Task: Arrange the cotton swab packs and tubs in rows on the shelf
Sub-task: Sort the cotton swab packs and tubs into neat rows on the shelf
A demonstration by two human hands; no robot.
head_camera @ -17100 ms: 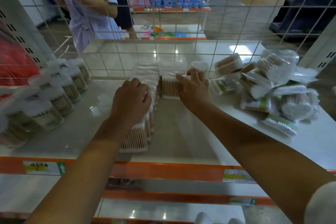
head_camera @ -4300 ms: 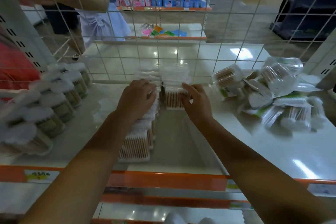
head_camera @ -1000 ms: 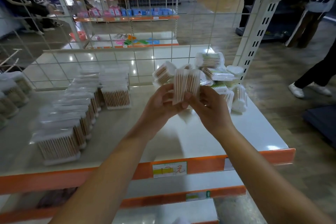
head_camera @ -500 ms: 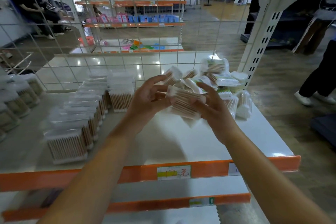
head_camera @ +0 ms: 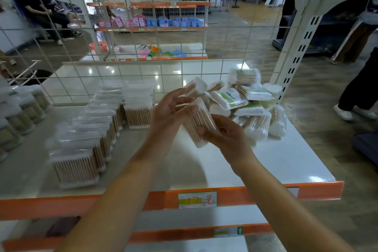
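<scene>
A clear pack of wooden cotton swabs [head_camera: 199,122] is tilted in the air above the white shelf [head_camera: 286,161]. My right hand [head_camera: 227,139] grips its lower end from below. My left hand [head_camera: 169,112] touches its upper side with fingers spread and nearly straight. A row of the same clear packs [head_camera: 81,145] runs from the shelf front back to the wire grid, and a short second row [head_camera: 139,106] stands beside it at the back. A loose heap of mixed packs and tubs [head_camera: 245,100] lies at the back right.
Round swab tubs [head_camera: 22,108] line the left side of the shelf. A wire grid [head_camera: 159,67] backs the shelf and a white slotted post [head_camera: 294,57] stands at the right. The orange front edge carries a price label [head_camera: 197,199]. A person's legs [head_camera: 356,92] are on the right.
The pack has turned from upright to slanted between my hands and come lower and nearer. My left hand has loosened from pinching it to touching it with spread fingers.
</scene>
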